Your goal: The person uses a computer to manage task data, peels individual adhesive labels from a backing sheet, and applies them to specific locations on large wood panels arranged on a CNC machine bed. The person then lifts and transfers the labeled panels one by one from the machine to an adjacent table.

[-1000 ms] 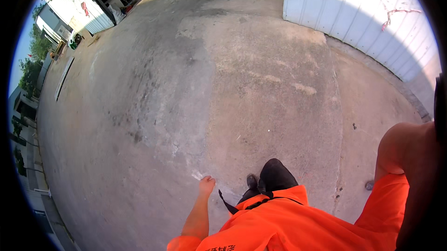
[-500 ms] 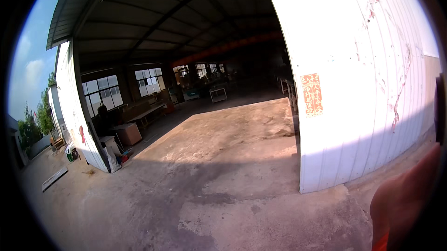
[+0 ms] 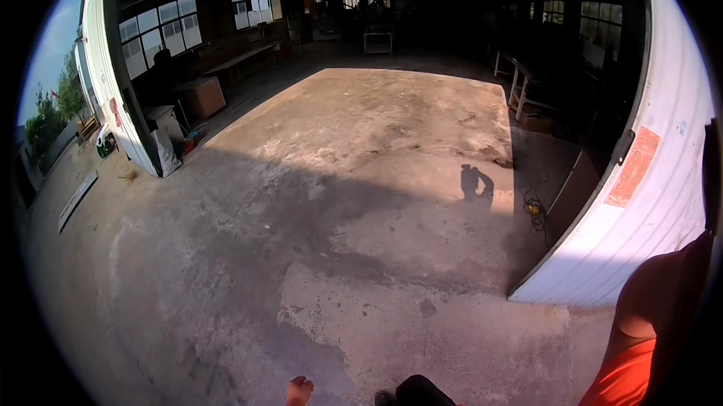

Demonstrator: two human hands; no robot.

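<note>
My left hand (image 3: pixel 299 391) hangs low at the bottom edge, small in view, its fingers curled closed with nothing visible in them. Concrete floor (image 3: pixel 248 315) lies below it. Along the right edge my bent right arm (image 3: pixel 640 315), in a red sleeve (image 3: pixel 621 376), is raised. The right hand itself is out of the picture. A dark shoe or trouser leg (image 3: pixel 422 391) shows beside the left hand.
A wide doorway opens into a dark workshop, between a white left door panel (image 3: pixel 124 123) and a white right panel (image 3: pixel 602 255). Inside are a brown box (image 3: pixel 202 97), a bench (image 3: pixel 241 59), a small table frame (image 3: pixel 378 42) and a coiled cable (image 3: pixel 533 210) on the floor.
The view has tilted down and swung right, showing more floor and the right door panel's edge. My left hand has come into view. My right arm stays raised at the right edge.
</note>
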